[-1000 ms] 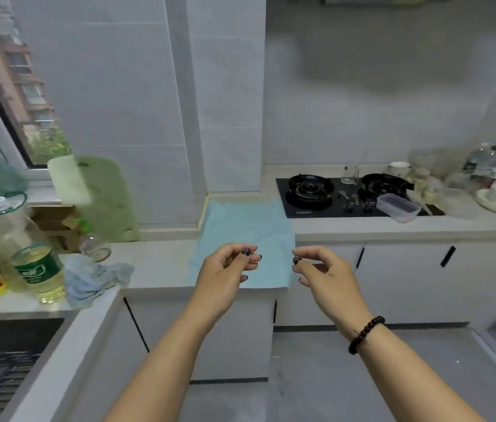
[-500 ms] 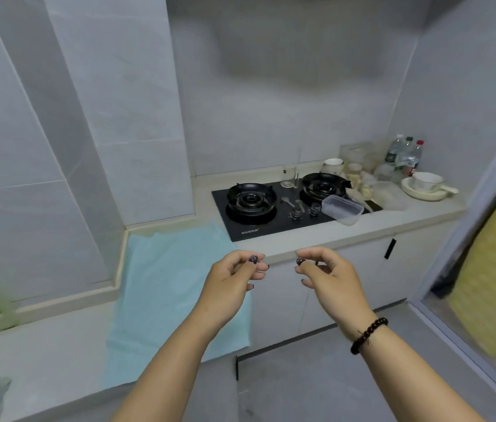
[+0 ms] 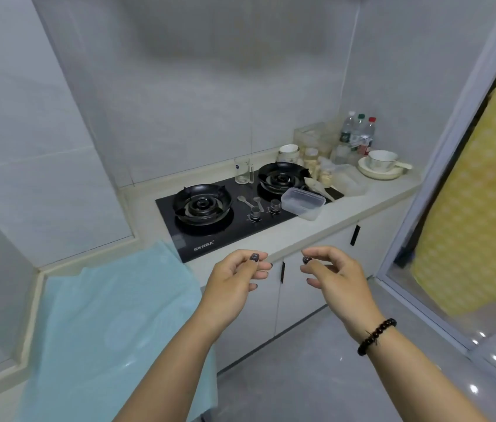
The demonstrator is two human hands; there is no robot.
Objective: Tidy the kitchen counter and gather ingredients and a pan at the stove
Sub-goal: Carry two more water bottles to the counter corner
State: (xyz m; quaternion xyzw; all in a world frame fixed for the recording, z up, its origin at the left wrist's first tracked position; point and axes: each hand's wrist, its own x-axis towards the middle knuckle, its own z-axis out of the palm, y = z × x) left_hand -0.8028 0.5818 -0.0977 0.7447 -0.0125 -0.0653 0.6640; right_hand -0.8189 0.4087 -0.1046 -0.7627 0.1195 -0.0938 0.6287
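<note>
Stove [image 3: 249, 213] beyond 2 hands' fingers [image 3: 263, 264] (empty).

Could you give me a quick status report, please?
Left hand and right hand empty, loosely curled. Black two-burner gas stove ahead, no pan. Clear lidded plastic container overlapping its edge.

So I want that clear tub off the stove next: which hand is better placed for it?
Probably the right hand: the tub lies right of centre, more on its side than the left hand. Both hold nothing.
</note>
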